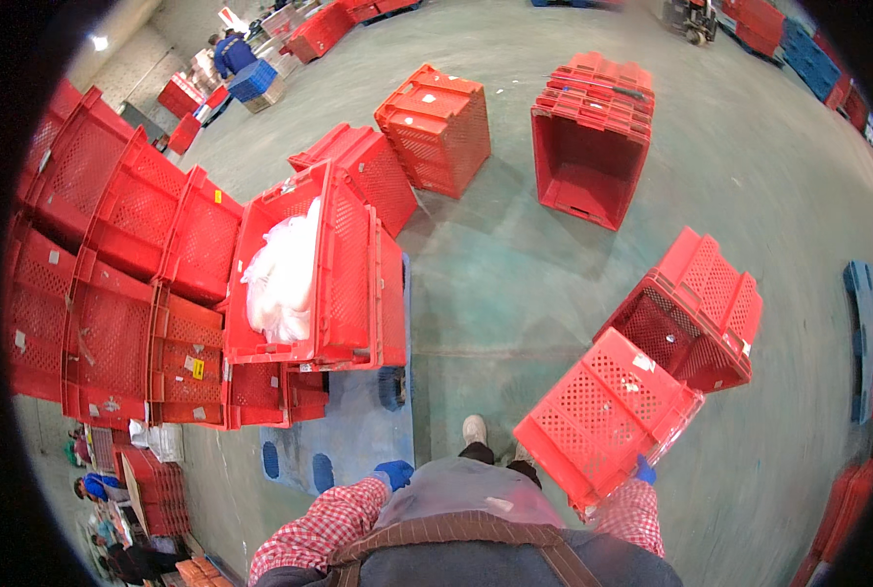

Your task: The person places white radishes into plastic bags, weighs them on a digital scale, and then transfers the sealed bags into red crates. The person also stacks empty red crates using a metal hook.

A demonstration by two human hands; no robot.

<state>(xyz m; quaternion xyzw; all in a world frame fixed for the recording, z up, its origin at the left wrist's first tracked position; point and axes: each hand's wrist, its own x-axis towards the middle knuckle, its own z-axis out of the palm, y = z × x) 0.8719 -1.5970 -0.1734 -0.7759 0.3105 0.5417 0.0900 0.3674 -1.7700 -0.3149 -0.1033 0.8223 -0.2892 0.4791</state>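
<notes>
My right hand (pixel 646 470), in a blue glove, grips the near right edge of a red perforated plastic crate (pixel 592 418). The crate is tilted in front of my right leg, its perforated side facing up. Beyond it another red crate (pixel 715 315) lies on its side, partly covered by the held one. My left hand (pixel 395 475), also blue-gloved, looks loosely curled with nothing seen in it, beside my translucent apron (pixel 466 491). Near it lies a blue plastic pallet (pixel 367 433) bearing stacked red crates. The nearest top crate (pixel 345 293) contains a white plastic-wrapped bundle (pixel 284 275).
Tall rows of red crates (pixel 113 323) stand along the left. More red crates (pixel 436 132) and an open-sided one (pixel 591 161) with a long thin tool on top rest ahead. A person in blue (pixel 232 55) bends far left; wheeled equipment (pixel 692 20) is far right.
</notes>
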